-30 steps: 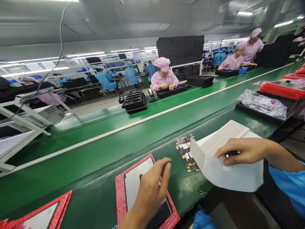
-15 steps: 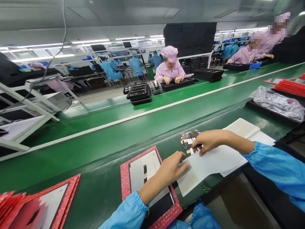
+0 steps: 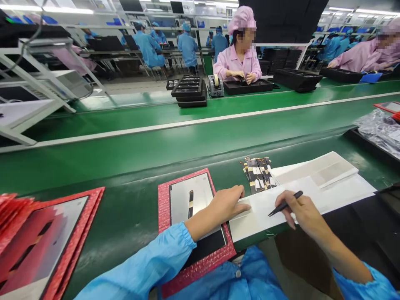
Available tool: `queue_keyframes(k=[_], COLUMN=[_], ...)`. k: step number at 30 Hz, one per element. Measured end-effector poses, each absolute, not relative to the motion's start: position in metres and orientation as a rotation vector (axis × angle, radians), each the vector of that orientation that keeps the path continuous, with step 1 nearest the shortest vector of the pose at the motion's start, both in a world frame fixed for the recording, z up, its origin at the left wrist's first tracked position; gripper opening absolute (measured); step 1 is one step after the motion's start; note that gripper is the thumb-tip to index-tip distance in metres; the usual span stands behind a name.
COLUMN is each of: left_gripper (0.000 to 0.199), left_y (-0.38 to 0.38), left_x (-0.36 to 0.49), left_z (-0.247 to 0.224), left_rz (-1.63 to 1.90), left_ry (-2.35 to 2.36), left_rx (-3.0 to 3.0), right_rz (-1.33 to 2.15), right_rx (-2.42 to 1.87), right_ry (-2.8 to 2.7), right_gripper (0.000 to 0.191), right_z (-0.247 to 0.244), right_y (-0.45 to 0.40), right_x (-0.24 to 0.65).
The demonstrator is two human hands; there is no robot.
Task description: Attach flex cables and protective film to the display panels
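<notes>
My right hand [image 3: 300,208] grips black tweezers [image 3: 286,203], their tips pointing left and down over a white paper sheet [image 3: 300,189]. Nothing clear shows between the tips. My left hand [image 3: 229,203] rests at the left end of that sheet, thumb and forefinger apart. Beyond the sheet lies a loose pile of black flex cables [image 3: 258,173] with pale and gold ends. Under my left forearm is a flat screen panel [image 3: 184,202] in red bubble wrap [image 3: 164,208]; one dark flex strip [image 3: 191,204] lies on its silvery back. The forearm hides part of the panel.
At left, more panels [image 3: 62,225] lie in stacked red wrap. Clear plastic bags [image 3: 379,129] fill a black tray [image 3: 368,143] at right. Across the green bench [image 3: 131,154], a person in pink [image 3: 239,62] works beside a tape dispenser [image 3: 215,85] and stacked black trays [image 3: 189,91].
My right hand has drawn back from the flex cable pile to above the paper, bringing the tweezers into clear sight. My left hand stays by the sheet's left end. The view has tilted down.
</notes>
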State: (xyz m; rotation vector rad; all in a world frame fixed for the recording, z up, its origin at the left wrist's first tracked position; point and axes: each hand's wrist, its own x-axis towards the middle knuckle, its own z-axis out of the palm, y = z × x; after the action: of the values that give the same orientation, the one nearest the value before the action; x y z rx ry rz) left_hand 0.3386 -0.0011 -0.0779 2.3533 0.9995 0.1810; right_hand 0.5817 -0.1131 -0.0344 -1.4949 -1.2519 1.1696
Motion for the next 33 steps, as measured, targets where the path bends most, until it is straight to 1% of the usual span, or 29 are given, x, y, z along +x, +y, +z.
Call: queue_keyframes(k=[1,3,5,6,9,13,16,20,24,29,33], left_gripper=[0.035,0.035,0.035,0.035,0.033,0.02,0.015,0.017,0.021,0.026,0.025], left_y=[-0.001,0.0,0.001,0.001,0.0,-0.002,-0.002,-0.003,-0.003,-0.002,-0.004], left_x=[0.34,0.341,0.342,0.342,0.344,0.348,0.35,0.35,0.35,0.349,0.351], left_z=[-0.078,-0.078,-0.078,-0.078,-0.076,-0.069,-0.064,-0.061,-0.062,-0.066,-0.069], left_rz=[0.175,0.164,0.163,0.168,0.182,0.16,0.118,0.065,0.062,0.133,0.156], left_ry=[1.003,1.003,0.997,0.995,0.97,0.894,0.871,0.888,0.898,0.887,0.897], left_rx=[2.37,2.395,2.396,2.386,2.319,2.27,2.27,2.281,2.281,2.238,2.246], right_rz=[1.232,1.317,1.349,1.344,1.288,1.25,1.217,1.207,1.24,1.316,1.323], right_rx=[-1.493,-1.493,-1.499,-1.505,-1.532,-1.547,-1.552,-1.565,-1.571,-1.553,-1.539], right_ry=[-1.237,-1.228,-1.208,-1.194,-1.154,-1.146,-1.161,-1.172,-1.194,-1.269,-1.352], right_gripper=[0.06,0.048,0.038,0.036,0.036,0.033,0.034,0.036,0.034,0.023,0.016], right_z=[-0.046,-0.063,-0.074,-0.077,-0.084,-0.086,-0.085,-0.084,-0.083,-0.079,-0.078], right_y=[-0.119,-0.128,-0.132,-0.133,-0.134,-0.134,-0.135,-0.138,-0.14,-0.138,-0.139], right_x=[0.577,0.569,0.562,0.559,0.555,0.554,0.554,0.555,0.557,0.558,0.559])
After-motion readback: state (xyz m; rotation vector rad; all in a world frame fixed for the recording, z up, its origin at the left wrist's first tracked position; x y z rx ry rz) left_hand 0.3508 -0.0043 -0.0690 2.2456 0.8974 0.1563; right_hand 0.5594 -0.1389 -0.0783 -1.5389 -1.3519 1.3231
